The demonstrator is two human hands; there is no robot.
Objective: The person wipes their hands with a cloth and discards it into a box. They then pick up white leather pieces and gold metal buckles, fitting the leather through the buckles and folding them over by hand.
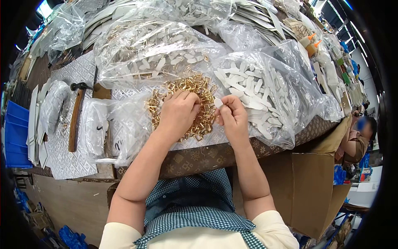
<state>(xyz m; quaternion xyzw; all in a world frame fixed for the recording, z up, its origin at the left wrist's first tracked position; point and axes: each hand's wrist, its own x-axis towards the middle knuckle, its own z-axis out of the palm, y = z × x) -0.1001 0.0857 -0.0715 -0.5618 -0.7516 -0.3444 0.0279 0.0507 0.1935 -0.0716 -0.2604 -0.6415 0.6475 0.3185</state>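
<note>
White tab (218, 102) pinched between right hand (233, 117) fingers; left hand (179, 114) fingers curl together on gold buckles (188, 88).

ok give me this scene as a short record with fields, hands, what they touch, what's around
left hand: fingers down in the pile of gold metal buckles
right hand: pinching a small white piece
right of hands: open clear bag of white pieces
behind pile: second clear bag with pale pieces
far left: hammer lying on the table
right edge: another person seated
</note>
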